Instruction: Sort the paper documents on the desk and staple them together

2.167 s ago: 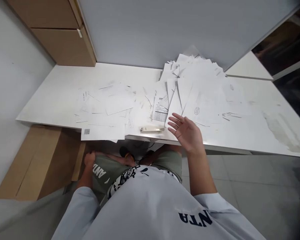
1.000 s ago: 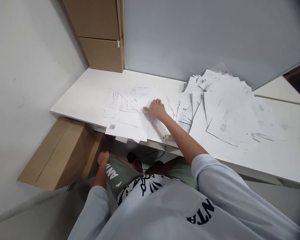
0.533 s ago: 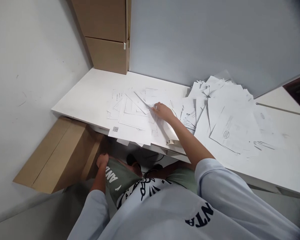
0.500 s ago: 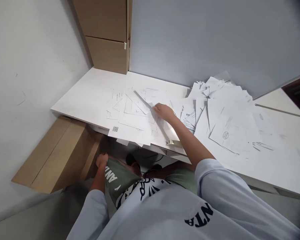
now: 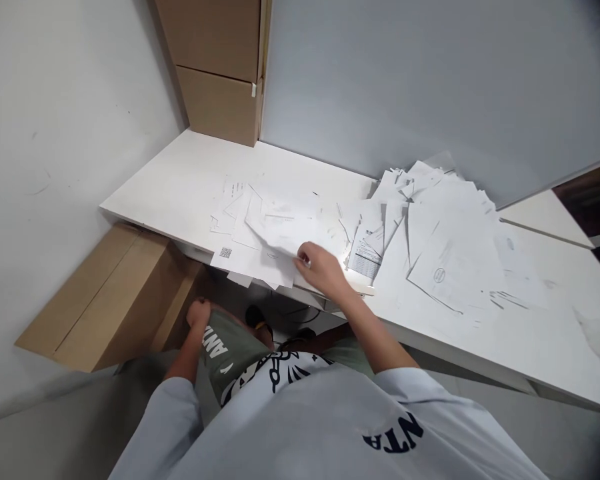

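My right hand is closed on the corner of a white sheet of paper, lifted a little above the loose papers spread on the left part of the white table. My left hand is down below the table edge, fisted on the leg of my green shorts. A bigger heap of white sheets and envelopes lies to the right of my right hand. A sheet with a QR code hangs over the front edge.
Brown cardboard boxes are stacked at the back left corner against a grey partition. A flat cardboard box leans under the table on the left. A small stapler-like object lies at the table edge by my wrist.
My right hand reached left onto the spread papers, pinched one sheet and has drawn it back toward the front edge. My left hand stayed on my shorts.
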`<state>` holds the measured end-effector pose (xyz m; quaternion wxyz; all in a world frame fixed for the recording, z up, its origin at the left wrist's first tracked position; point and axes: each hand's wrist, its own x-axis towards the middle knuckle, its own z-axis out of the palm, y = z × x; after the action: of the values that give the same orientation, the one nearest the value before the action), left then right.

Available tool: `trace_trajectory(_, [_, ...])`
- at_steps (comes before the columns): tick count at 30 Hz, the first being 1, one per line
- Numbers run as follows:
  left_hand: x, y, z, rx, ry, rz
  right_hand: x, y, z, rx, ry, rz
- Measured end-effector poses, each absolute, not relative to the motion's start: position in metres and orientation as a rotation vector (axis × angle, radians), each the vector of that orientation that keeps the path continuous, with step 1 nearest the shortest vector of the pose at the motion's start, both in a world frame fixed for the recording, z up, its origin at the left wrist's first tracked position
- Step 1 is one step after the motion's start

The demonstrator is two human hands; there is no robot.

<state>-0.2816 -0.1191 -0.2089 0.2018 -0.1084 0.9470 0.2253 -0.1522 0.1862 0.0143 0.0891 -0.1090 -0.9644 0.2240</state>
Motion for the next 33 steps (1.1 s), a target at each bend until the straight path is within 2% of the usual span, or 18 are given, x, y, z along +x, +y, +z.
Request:
trace_trajectory(6, [-0.172, -0.038, -0.168, -0.089, 2.509, 1.282, -0.113, 0.143, -0.004, -0.046, -2.728, 0.989])
trace_trajectory(8, [-0.126, -0.002, -0.149, -0.103, 1.812, 2.027, -0.102, 0.140, -0.003, 0.020, -2.722, 1.063])
trace_trajectory(9, [-0.107, 0.013, -0.137, -0.163, 1.507, 2.206, -0.096, 0.141, -0.003, 0.043, -2.731, 1.110])
trace_trajectory(12, [-0.083, 0.037, -0.101, -0.250, 1.008, 2.298, -0.080, 0.148, -0.003, 0.008, -2.717, 1.265])
trace_trajectory(17, [-0.098, 0.031, -0.048, -0.299, 0.829, 2.248, -0.057, 0.154, -0.001, -0.037, -2.560, 1.379])
trace_trajectory(22, [-0.122, 0.041, -0.028, -0.074, 1.039, 2.359, -0.060, 0.166, 0.004, -0.019, -2.475, 1.278])
trace_trajectory(27, [-0.166, 0.054, -0.022, 0.124, 1.565, 2.241, -0.047, 0.183, 0.011, -0.142, -2.206, 1.225])
trace_trajectory(33, [-0.222, 0.047, -0.007, 0.208, 2.360, 2.159, -0.017, 0.211, 0.015, -0.681, -1.646, 1.168])
